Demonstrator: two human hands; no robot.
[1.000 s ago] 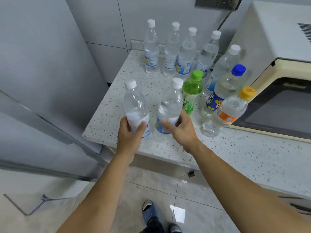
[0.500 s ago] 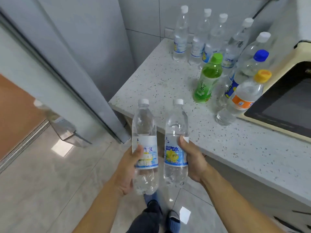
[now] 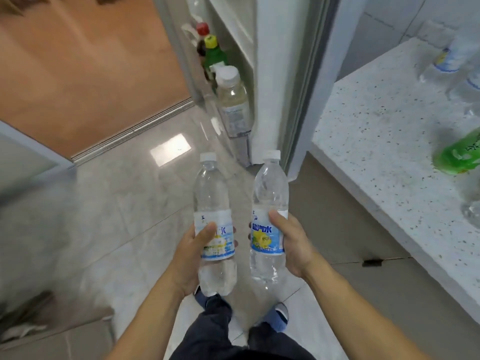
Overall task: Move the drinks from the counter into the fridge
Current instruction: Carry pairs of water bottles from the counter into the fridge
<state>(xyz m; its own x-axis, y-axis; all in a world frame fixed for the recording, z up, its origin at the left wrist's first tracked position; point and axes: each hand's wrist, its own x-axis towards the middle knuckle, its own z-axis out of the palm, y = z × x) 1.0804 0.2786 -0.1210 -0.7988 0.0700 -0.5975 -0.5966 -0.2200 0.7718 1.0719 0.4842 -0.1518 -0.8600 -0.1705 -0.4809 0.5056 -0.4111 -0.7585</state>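
Note:
My left hand (image 3: 193, 252) grips a clear water bottle (image 3: 213, 201) with a white cap, held upright over the floor. My right hand (image 3: 292, 244) grips a second clear water bottle (image 3: 270, 193) with a blue and yellow label, also upright, a hand's width to the right. Ahead, the open fridge door (image 3: 278, 74) carries a shelf with a pale bottle (image 3: 233, 100), a green bottle with a yellow cap (image 3: 214, 51) and a dark bottle with a red cap (image 3: 202, 35). On the speckled counter (image 3: 376, 131) at the right stand a green bottle (image 3: 459, 154) and blurred clear bottles (image 3: 452, 55).
A grey tiled floor (image 3: 117, 203) lies below, with my feet in blue slippers (image 3: 279, 314) at the bottom. An orange-brown surface (image 3: 85, 63) fills the upper left. A grey edge (image 3: 28, 149) juts in at the left. The counter's corner is close to my right arm.
I have turned left, away from the counter, carrying both bottles. The fridge door shelf with its bottles has come into view ahead; the counter has slid to the right edge.

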